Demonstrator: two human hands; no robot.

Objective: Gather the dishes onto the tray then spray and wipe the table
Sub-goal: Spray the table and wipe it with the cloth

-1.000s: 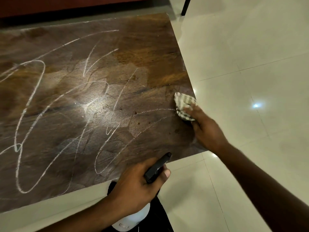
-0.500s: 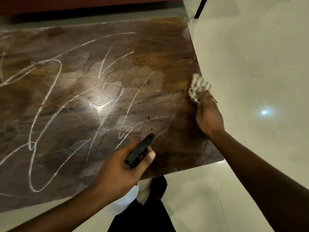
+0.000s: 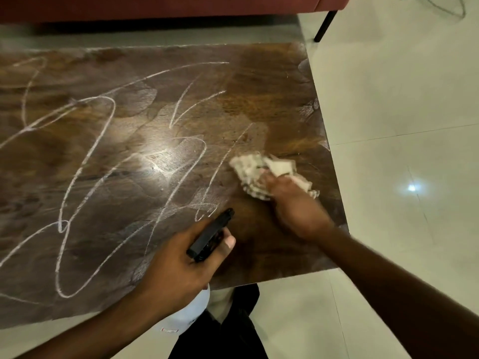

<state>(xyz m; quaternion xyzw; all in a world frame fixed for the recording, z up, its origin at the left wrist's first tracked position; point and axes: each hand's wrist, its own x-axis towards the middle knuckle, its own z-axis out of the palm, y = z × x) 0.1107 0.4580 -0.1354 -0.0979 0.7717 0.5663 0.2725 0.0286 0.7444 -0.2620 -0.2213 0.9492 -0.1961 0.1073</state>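
Right hand (image 3: 293, 212) on bench (image 3: 259, 81) near its right edge, fingers gripping crumpled checked cloth (image 3: 255, 172), pressed to the wood; hand blurred. Left hand (image 3: 176, 270) over near edge, fingers wrapped round spray bottle (image 3: 211, 235), black nozzle toward cloth. White streaks (image 3: 61, 227) loop across bench left of cloth.

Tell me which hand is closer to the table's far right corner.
Right. The right hand, holding the cloth, is on the table short of that corner; the left hand, gripping the spray bottle, is at the near edge, farther left.
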